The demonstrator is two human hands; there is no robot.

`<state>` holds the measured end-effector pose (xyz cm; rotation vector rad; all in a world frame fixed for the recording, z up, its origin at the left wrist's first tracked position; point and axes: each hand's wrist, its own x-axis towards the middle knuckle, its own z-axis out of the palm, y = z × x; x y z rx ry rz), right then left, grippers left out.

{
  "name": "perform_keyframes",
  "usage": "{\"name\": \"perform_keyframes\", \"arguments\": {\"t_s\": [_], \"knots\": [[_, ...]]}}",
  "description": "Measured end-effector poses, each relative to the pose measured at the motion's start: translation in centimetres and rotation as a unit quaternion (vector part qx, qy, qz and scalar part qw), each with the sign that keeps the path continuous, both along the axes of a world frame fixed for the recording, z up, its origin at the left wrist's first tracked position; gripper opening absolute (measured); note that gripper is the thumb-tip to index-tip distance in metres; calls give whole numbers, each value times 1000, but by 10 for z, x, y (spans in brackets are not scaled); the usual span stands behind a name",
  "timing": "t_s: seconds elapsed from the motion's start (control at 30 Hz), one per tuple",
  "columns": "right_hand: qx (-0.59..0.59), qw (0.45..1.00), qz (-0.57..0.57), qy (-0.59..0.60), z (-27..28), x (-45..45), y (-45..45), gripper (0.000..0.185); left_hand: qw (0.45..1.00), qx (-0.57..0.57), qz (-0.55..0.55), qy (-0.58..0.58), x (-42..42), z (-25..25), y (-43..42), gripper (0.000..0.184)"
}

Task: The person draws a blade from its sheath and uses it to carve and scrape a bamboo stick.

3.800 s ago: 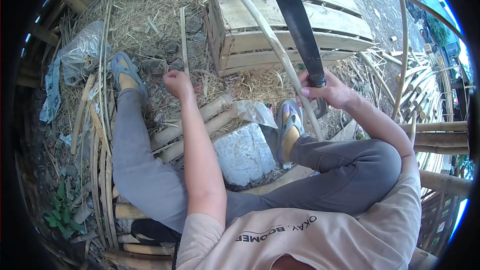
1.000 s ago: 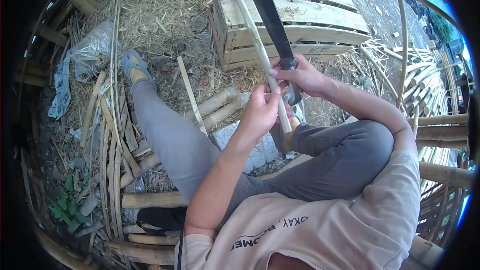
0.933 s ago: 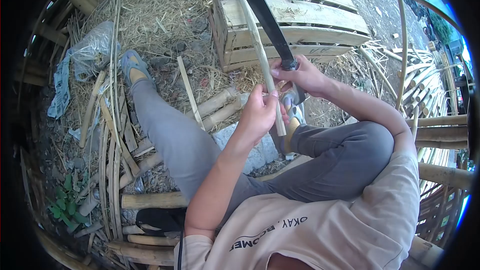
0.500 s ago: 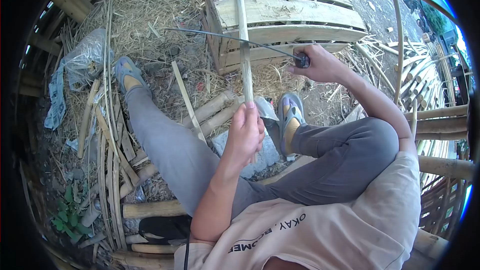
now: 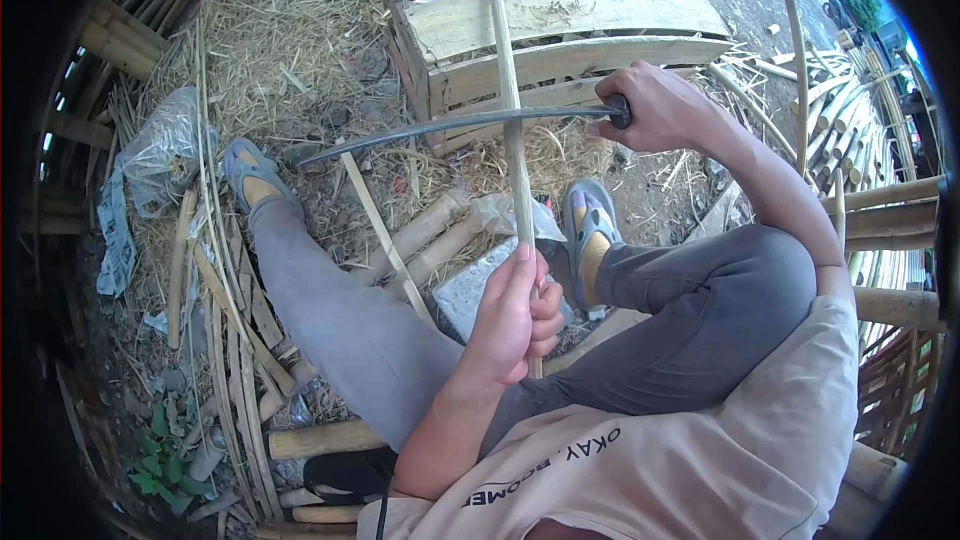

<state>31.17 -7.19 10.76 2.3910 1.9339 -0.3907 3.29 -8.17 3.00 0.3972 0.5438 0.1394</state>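
Observation:
My left hand [image 5: 515, 312] is closed around the lower end of a long, pale bamboo strip [image 5: 518, 175], thumb lying along it. The strip points away from me, its far end over a slatted wooden crate [image 5: 470, 25]. In my right hand [image 5: 655, 108] is the dark handle of a machete [image 5: 420, 128], fingers wrapped round it. Its long, slightly curved blade crosses the strip above my left hand and seems to touch it. The blade tip reaches left toward my foot. A grey stone block [image 5: 480, 285] lies below the strip, partly hidden by my left hand.
Straw and shavings [image 5: 290, 50] cover the ground. Cut bamboo pieces [image 5: 430, 240] lie between my feet. Long split strips [image 5: 235, 370] and a clear plastic bag [image 5: 165, 155] are at the left. Stacked bamboo poles [image 5: 840, 115] stand at the right, and an upright pole [image 5: 795, 60] rises beside my right arm.
The machete has rotated: its blade now shows its broad side and its tip sits lower. The strip and my left hand have shifted slightly right and down. The view has moved a little too.

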Motion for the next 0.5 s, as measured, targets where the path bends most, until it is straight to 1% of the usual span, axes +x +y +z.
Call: {"name": "perform_keyframes", "arguments": {"t_s": [0.07, 0.13, 0.23, 0.33, 0.43, 0.5], "knots": [[19, 1000, -8, 5, -15, 6, 2, 30, 1000, 14, 4, 6, 1, -2, -4, 35], [44, 999, -7, 8, -27, 12, 5, 31, 1000, 22, 7, 6, 2, -3, -7, 35], [4, 998, -59, -8, -21, 19, 15, 33, 999, 33, 10, 12, 2, 0, -12, 35], [95, 995, -19, -15, -36, 28, 11, 30, 999, 32, 9, 31, -1, 3, -10, 35], [54, 998, -30, -18, -34, 33, 17, 28, 999, 35, 12, 34, -1, 3, -9, 35], [74, 997, -7, -38, -33, 35, 18, 28, 998, 37, 15, 41, -2, 4, -8, 35]]}}
